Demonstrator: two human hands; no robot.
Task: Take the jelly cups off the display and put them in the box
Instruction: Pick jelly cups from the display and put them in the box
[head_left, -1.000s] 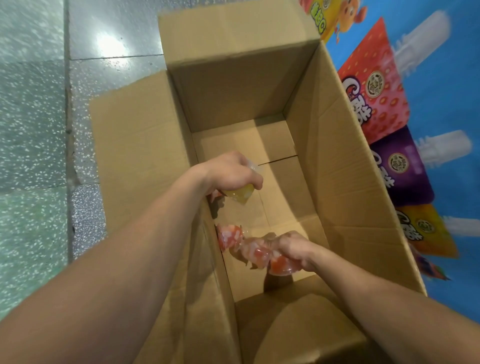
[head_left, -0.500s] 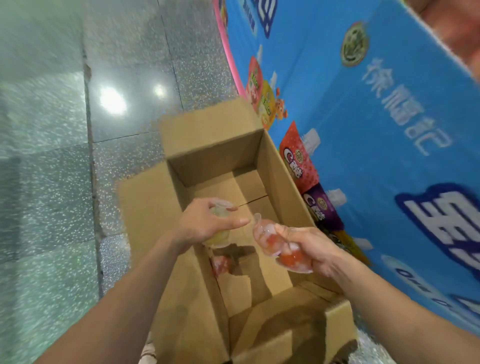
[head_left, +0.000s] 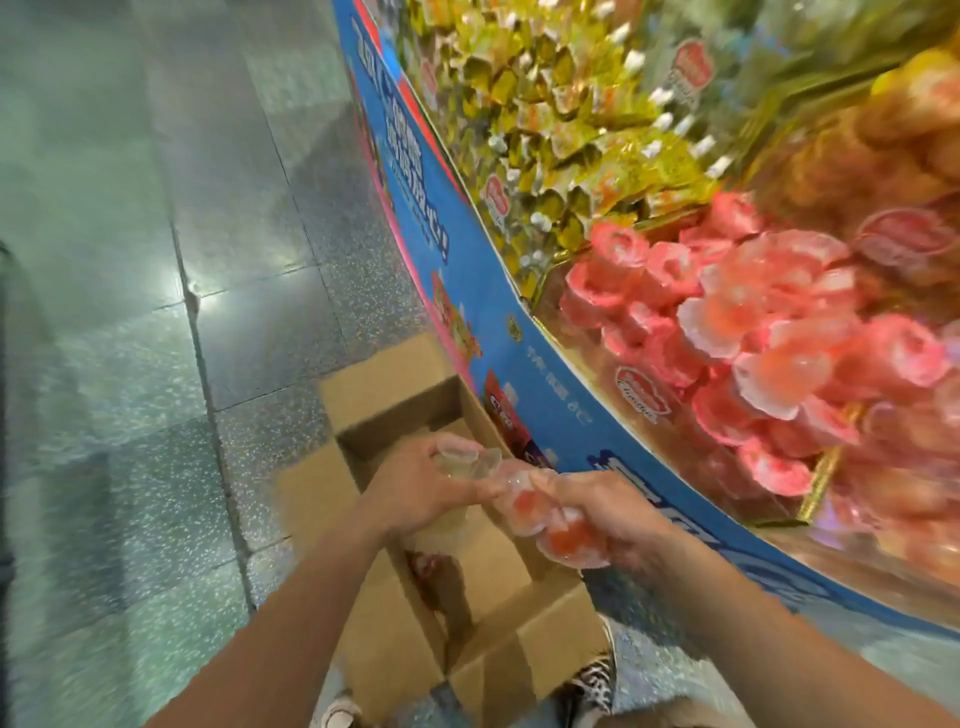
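An open cardboard box (head_left: 384, 384) stands on the floor beside the blue display (head_left: 550, 400). Both hands hover above its opening. My left hand (head_left: 415, 493) grips pale yellowish jelly cups (head_left: 465, 462). Red jelly cups (head_left: 550, 525) are held in my right hand (head_left: 608, 512), touching the left hand's cups. One red cup (head_left: 423, 564) lies on the box bottom. A heap of pink-red jelly cups (head_left: 753, 332) fills the display bin at the right. The picture is blurred by motion.
Yellow wrapped sweets (head_left: 561, 114) fill the display bin further back, and orange ones (head_left: 893, 135) lie at the far right. Grey speckled floor tiles (head_left: 130, 312) stretch to the left. My patterned shoes (head_left: 592, 680) show beside the box's near flap (head_left: 524, 639).
The camera has tilted up from the box to the display. Both hands rose out of the box with their cups and came together. One red cup stayed on the box bottom.
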